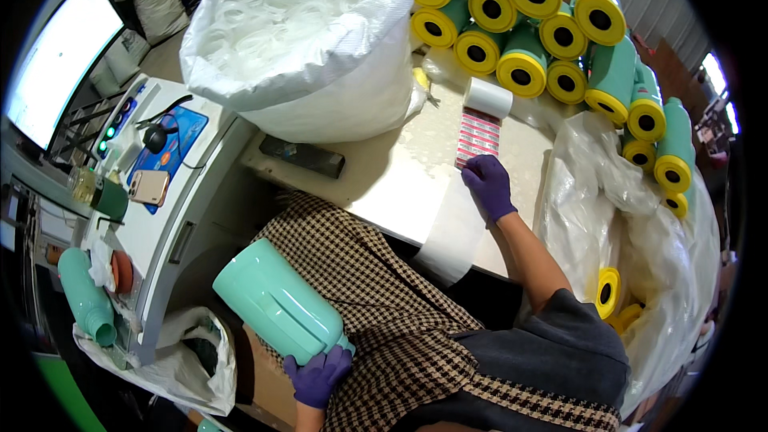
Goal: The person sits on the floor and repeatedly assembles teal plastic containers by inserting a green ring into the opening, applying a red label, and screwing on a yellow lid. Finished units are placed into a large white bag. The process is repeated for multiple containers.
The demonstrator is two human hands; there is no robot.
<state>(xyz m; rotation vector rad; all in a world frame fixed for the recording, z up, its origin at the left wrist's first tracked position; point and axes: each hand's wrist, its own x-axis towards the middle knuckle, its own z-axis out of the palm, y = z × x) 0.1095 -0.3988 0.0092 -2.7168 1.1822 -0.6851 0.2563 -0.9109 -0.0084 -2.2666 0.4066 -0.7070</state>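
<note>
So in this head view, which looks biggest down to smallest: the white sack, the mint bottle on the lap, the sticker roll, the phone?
1. white sack
2. mint bottle, held by the left hand; nearer the camera, so perhaps flattered
3. and 4. sticker roll and phone look alike; unranked.

Large white plastic bag (304, 48) of white pieces occupies the table's (384, 180) far-left corner. Stacked mint-green bottles with yellow ends (528, 32) line the far-right edge. Black phone (302, 157) lies near the left edge.

Daylight floods my desk (384, 168) evenly, bright with soft shadows; the big white bag (304, 40) glares and the window (60, 60) at my left is blown out (fisheye bends and blackens every edge).
</note>
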